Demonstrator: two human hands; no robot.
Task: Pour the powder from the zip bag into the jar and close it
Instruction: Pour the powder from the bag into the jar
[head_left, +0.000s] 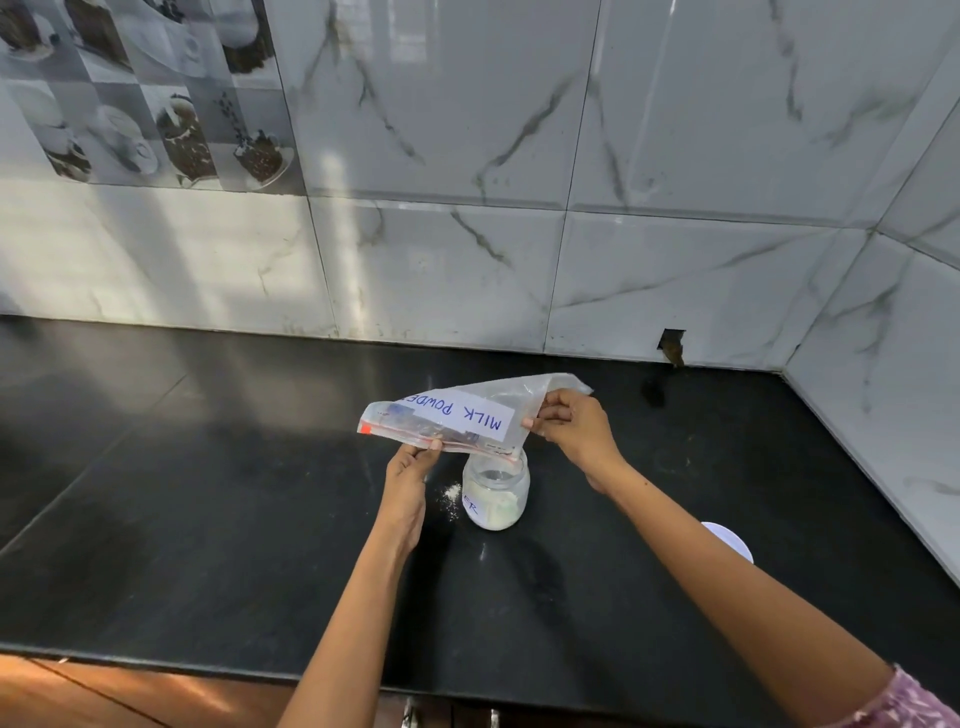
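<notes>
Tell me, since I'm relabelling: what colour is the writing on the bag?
Blue, on the zip bag's white label, in the head view.

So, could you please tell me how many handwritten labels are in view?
2. One on the bag, held over the jar, reading MILK POWDE, its end hidden by a fold. One on the jar front, only partly readable. Others may face away.

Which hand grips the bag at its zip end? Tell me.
The left hand. It pinches the zip bag at the red zip strip, low beside the jar; the right hand holds the raised, plain bottom end.
</notes>
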